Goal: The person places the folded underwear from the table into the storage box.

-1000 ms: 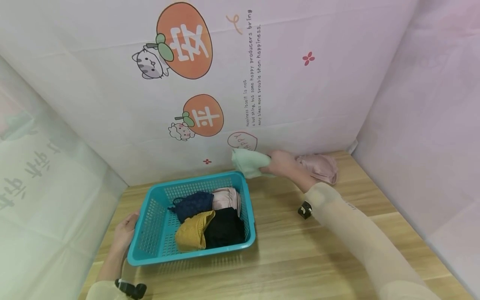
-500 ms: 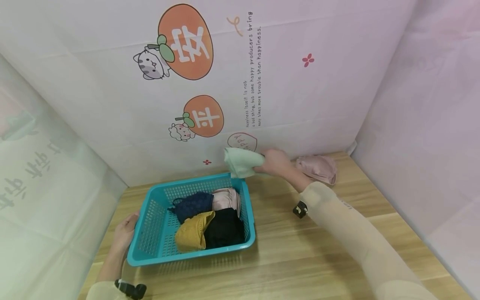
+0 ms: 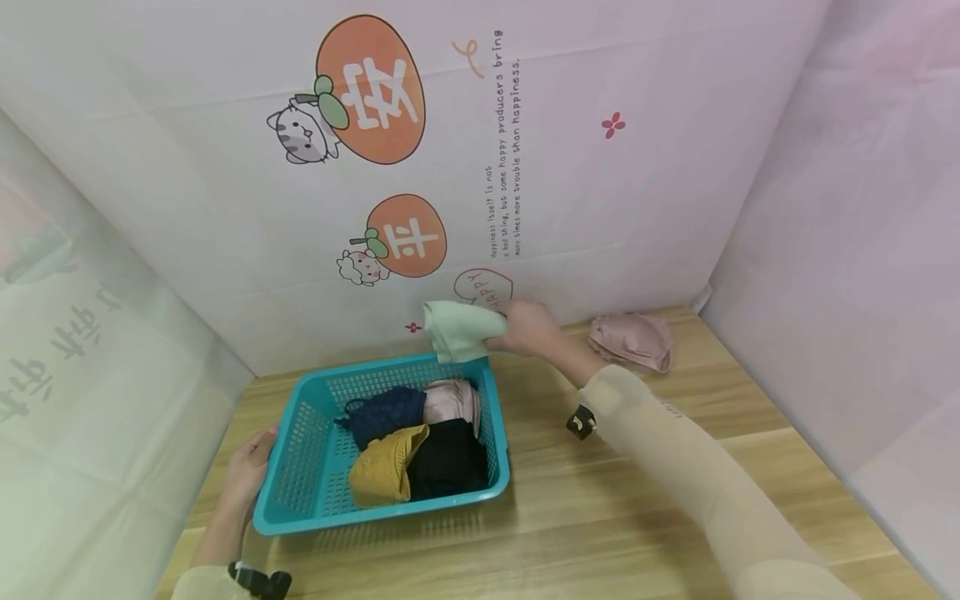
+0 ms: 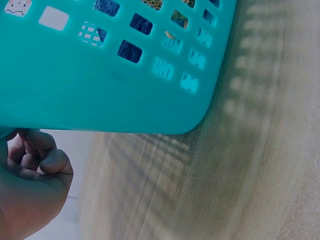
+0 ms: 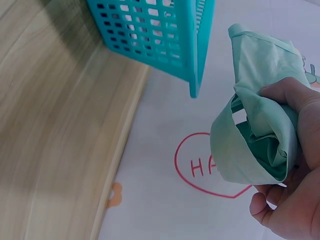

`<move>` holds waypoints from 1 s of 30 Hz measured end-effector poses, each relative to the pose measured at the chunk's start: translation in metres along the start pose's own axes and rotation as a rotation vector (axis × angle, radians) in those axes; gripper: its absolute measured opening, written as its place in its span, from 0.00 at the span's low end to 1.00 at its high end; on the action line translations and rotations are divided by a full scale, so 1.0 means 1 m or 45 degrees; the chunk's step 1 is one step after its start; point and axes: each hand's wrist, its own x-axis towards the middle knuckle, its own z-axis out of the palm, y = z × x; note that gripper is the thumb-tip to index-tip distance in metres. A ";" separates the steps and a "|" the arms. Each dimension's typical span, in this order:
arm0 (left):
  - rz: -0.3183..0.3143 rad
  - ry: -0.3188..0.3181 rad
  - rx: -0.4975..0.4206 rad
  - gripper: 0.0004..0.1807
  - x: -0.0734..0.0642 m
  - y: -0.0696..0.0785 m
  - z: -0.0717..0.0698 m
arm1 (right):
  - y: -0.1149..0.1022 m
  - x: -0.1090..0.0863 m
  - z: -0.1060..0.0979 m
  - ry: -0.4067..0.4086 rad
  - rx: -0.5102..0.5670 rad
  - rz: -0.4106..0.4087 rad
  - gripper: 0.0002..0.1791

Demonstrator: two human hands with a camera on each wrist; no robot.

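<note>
My right hand pinches a folded mint-green bra above the back right corner of a turquoise plastic basket. In the right wrist view, the thumb presses on the bra and its rounded cup hangs open toward the camera. My left hand grips the basket's left rim; in the left wrist view its fingers are curled at the edge. Inside the basket lie folded garments: a navy one, a pale pink one, a mustard one and a black one.
A dusty-pink bra lies on the wooden table at the back right, near the wall. Printed white cloth walls enclose the table at the back and both sides. The basket's left end shows bare floor beside the garments.
My right hand has carried the mint-green bra leftward, from beside the basket's back right corner to over its back rim. The left hand and the basket have stayed put.
</note>
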 end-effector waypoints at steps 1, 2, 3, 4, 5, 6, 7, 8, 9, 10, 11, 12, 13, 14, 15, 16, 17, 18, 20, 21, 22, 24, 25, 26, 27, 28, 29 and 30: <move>0.000 0.001 0.002 0.48 0.000 0.000 0.000 | -0.002 0.001 0.001 0.000 -0.004 -0.008 0.18; 0.000 0.004 0.004 0.48 0.000 0.000 0.000 | -0.004 0.002 0.002 0.002 -0.011 -0.016 0.18; 0.001 0.005 0.008 0.48 0.000 -0.001 0.000 | -0.005 0.002 0.003 0.004 -0.021 -0.027 0.18; 0.002 0.006 0.009 0.48 0.000 -0.001 0.000 | -0.007 0.003 0.004 0.011 -0.029 -0.039 0.18; 0.003 0.006 0.013 0.47 0.000 -0.001 0.000 | -0.009 0.004 0.005 0.013 -0.034 -0.046 0.18; 0.000 0.004 0.013 0.47 -0.001 -0.001 0.000 | -0.011 0.004 0.005 0.010 -0.033 -0.052 0.18; 0.000 0.001 0.013 0.46 -0.001 0.000 0.001 | -0.013 0.005 0.006 0.009 -0.030 -0.058 0.17; -0.001 -0.003 0.013 0.46 -0.001 0.000 0.001 | -0.015 0.005 0.007 0.009 -0.030 -0.061 0.17; -0.002 -0.006 0.013 0.45 -0.001 0.000 0.001 | -0.018 0.006 0.008 0.005 -0.022 -0.066 0.17; -0.002 -0.008 0.016 0.45 -0.002 0.000 0.001 | -0.020 0.006 0.008 0.000 -0.010 -0.069 0.17; -0.001 -0.011 0.021 0.45 -0.002 0.000 0.001 | -0.023 0.006 0.009 -0.013 -0.006 -0.071 0.18; -0.002 -0.012 0.023 0.45 -0.002 0.000 0.001 | -0.025 0.007 0.009 -0.020 -0.008 -0.076 0.18; 0.001 -0.012 0.028 0.45 -0.002 0.000 0.001 | -0.028 0.008 0.010 -0.026 -0.014 -0.083 0.18; 0.002 -0.010 0.033 0.46 -0.002 0.000 0.001 | -0.030 0.008 0.011 -0.032 -0.019 -0.089 0.18; 0.002 -0.006 0.035 0.47 -0.002 0.000 0.001 | -0.033 0.009 0.011 -0.039 -0.025 -0.095 0.19; 0.001 -0.005 0.038 0.48 -0.001 0.000 0.001 | -0.035 0.009 0.012 -0.047 -0.030 -0.097 0.19; 0.002 -0.003 0.038 0.48 -0.001 0.000 0.002 | -0.038 0.009 0.012 -0.053 -0.038 -0.102 0.19; 0.001 -0.001 0.035 0.49 -0.001 0.000 0.001 | -0.040 0.010 0.013 -0.053 -0.041 -0.106 0.19; -0.001 -0.001 0.032 0.49 -0.001 0.000 0.001 | -0.045 0.010 0.014 -0.052 -0.040 -0.114 0.19; -0.002 -0.001 0.032 0.49 -0.001 0.000 0.001 | -0.047 0.010 0.014 -0.054 -0.031 -0.118 0.19; -0.002 -0.001 0.034 0.49 -0.001 0.000 0.001 | -0.049 0.011 0.015 -0.053 -0.021 -0.121 0.19; -0.006 -0.005 0.023 0.49 -0.001 0.000 0.001 | -0.052 0.011 0.017 -0.048 -0.007 -0.124 0.18; -0.006 -0.004 0.020 0.49 -0.001 0.000 0.001 | -0.054 0.012 0.018 -0.050 0.005 -0.124 0.18; -0.005 -0.005 0.020 0.49 -0.001 0.001 0.001 | -0.056 0.012 0.019 -0.053 0.012 -0.124 0.18; -0.005 -0.005 0.018 0.49 -0.001 0.001 0.001 | -0.058 0.013 0.020 -0.055 0.015 -0.126 0.18; -0.005 -0.004 0.016 0.49 -0.001 0.001 0.001 | -0.060 0.013 0.021 -0.055 0.007 -0.128 0.18; -0.004 -0.006 0.011 0.49 -0.001 0.001 0.001 | -0.062 0.014 0.022 -0.058 0.000 -0.131 0.18; -0.003 -0.007 0.011 0.49 -0.001 0.001 0.001 | -0.065 0.014 0.023 -0.064 -0.009 -0.136 0.18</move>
